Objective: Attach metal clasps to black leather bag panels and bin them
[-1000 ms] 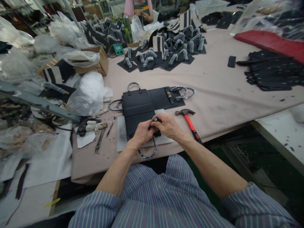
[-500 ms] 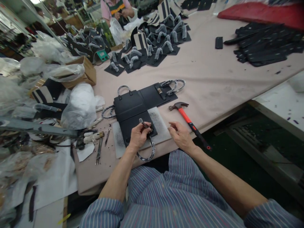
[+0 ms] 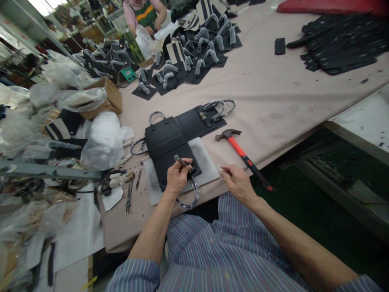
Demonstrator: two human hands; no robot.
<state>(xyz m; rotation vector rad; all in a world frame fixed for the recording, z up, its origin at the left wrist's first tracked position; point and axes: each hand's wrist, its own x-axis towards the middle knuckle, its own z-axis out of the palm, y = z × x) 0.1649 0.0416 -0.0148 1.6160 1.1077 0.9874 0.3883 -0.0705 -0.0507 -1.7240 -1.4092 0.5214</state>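
My left hand (image 3: 178,176) is closed around a metal punch (image 3: 180,160), which leans over the corner of a black bag panel (image 3: 173,156). Its lower tip is hidden by my fingers. The panel belongs to a black handbag piece (image 3: 165,136) lying spread out, with wrapped loop handles; one handle (image 3: 196,196) hangs at the near edge. Under the panel lies a pale, speckled board (image 3: 204,156). My right hand (image 3: 239,183) hovers by the board's right corner, fingers loosely bent and a little apart, with nothing visible in them. Close beyond it rests a red-and-black claw hammer (image 3: 238,149).
Black flaps with wrapped handles (image 3: 197,52) are heaped at the back. A stack of black pieces (image 3: 343,44) lies at the far right. Tweezers (image 3: 129,196), a plastic-wrapped bundle (image 3: 103,142) and a cardboard box (image 3: 114,97) are on the left. A person (image 3: 146,18) sits across the table.
My right hand has shifted slightly right and toward me, away from the board. The punch in my left hand tilts a little more to the left. The bag and hammer stay put.
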